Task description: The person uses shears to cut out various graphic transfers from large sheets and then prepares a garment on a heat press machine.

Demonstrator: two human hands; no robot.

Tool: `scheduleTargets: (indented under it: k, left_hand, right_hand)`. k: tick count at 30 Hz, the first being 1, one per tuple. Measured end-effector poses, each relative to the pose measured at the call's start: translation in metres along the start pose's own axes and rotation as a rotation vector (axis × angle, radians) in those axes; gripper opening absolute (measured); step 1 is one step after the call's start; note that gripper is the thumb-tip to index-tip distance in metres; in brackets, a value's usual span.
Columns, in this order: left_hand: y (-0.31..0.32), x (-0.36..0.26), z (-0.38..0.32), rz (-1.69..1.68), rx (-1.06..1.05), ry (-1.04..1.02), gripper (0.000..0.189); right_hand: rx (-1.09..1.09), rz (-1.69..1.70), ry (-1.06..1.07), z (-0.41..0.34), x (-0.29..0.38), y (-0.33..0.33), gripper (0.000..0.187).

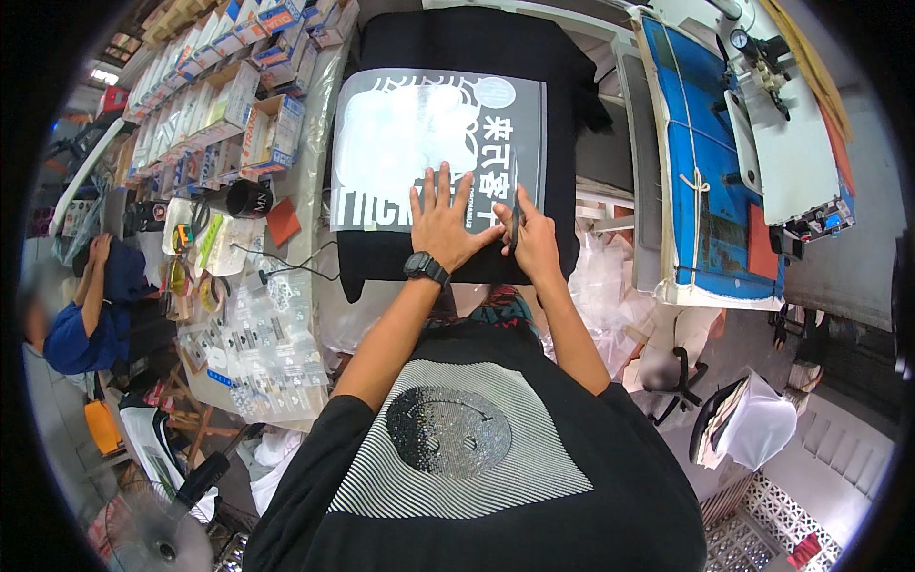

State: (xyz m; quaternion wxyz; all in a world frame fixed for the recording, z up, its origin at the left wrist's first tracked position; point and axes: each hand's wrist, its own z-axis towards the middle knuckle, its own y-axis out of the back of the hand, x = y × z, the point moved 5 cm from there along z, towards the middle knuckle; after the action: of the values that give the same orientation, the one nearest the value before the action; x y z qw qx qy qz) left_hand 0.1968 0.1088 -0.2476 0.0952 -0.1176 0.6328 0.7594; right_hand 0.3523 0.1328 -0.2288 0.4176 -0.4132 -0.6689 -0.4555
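A black T-shirt lies spread out in front of me. On it rests a clear transfer film with a white printed design and lettering. My left hand, a black watch on its wrist, presses flat on the film's lower edge and the cloth, fingers spread. To its right, my right hand grips dark-handled scissors, whose blades point away from me over the film's right part, beside the lettering.
On the left, a plastic-covered table holds cardboard boxes, a black mug, tape rolls and printed film pieces. A blue-topped heat press stands right. A person in blue is at far left; a fan stands lower left.
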Motion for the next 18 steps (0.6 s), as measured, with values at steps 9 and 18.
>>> scheduleTargets:
  k: [9,18]
  left_hand:
    - [0.003,-0.003,0.002,-0.014,0.02,0.016,0.103]
    - [0.002,-0.002,0.004,-0.026,0.053,0.034,0.106]
  right_hand:
    - [0.014,-0.077,0.045,0.044,0.008,0.006,0.062]
    - [-0.002,-0.058,0.089,0.09,0.026,0.007,0.057]
